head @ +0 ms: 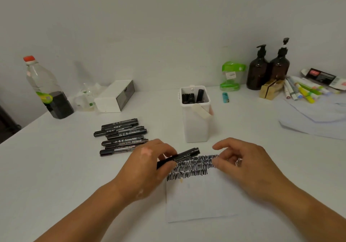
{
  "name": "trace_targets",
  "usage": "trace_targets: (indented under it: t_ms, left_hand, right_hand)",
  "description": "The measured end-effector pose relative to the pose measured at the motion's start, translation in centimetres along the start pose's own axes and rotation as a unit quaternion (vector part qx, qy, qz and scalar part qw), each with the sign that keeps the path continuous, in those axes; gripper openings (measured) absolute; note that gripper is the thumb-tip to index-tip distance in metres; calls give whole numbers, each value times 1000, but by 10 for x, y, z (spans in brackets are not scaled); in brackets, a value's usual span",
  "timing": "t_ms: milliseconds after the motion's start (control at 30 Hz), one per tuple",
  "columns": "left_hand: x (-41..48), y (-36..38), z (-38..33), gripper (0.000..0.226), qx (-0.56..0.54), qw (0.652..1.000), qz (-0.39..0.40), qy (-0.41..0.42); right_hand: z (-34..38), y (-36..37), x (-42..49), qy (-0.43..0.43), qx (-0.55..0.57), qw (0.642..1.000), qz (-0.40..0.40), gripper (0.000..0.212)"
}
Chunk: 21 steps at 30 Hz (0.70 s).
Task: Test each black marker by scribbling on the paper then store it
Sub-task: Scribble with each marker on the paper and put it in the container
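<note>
Marker (pixel 187 153) in hand, we are hovering over the top left corner of the paper (pixel 202 202), which is lying flat on the desk (pixel 56 176) in front of us. Our left hand (pixel 146 165) is gripping the barrel with its fingers curled round the near end, so that the marker is lying almost level and pointing right and slightly away. Our right hand (pixel 245 165) is holding nothing. Its thumb and forefinger are parted and loosely bent, close to the marker's far end but apart from it.

We are judging that this is the start of one test. The far end is looking blunt and capped, so the next move is probably calling for our right hand to pinch that cap and pull it off while the left is keeping the barrel steady. Only then can the tip go down to the paper.

The marker itself is looking slim and black, with pale lettering along the barrel that is too blurred to read. Dense black scribbles (pixel 192 166) are filling a band across the top of the sheet, and bare paper is lying below them. A pile of markers (pixel 121 136) is waiting to our left, and the white holder (pixel 196 129) beyond the paper is already keeping a few upright.
</note>
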<state>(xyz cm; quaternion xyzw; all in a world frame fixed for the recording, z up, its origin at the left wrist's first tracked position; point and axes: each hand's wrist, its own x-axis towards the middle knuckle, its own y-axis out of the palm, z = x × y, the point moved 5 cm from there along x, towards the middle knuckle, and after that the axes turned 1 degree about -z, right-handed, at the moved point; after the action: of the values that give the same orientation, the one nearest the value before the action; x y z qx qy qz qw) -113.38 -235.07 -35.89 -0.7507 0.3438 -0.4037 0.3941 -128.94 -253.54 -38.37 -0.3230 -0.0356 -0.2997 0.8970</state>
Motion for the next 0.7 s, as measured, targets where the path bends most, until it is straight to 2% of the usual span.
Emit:
trace_targets:
  t_ms: [100, 233, 400, 533, 600, 700]
  left_hand:
    - [9, 10, -21, 12, -28, 999, 4, 34]
    - [20, 21, -33, 15, -48, 996, 2, 69]
    - [19, 36, -25, 32, -58, 997, 9, 56]
    - [14, 44, -24, 21, -75, 995, 33, 61]
    - [12, 45, -23, 24, -71, 995, 34, 66]
    - [10, 47, -25, 31, -71, 995, 24, 63]
  right_hand:
    - [0, 5, 1, 21, 51, 998, 33, 26]
    - [-1, 4, 4, 32, 89, 995, 14, 16]
    - [-3, -3, 6, 38, 120, 992, -15, 21]
    - [3, 0, 4, 27, 142, 989, -15, 26]
    - [7, 3, 3, 32, 182, 983, -8, 19]
    - [10, 11, 1, 47, 226, 973, 24, 20]
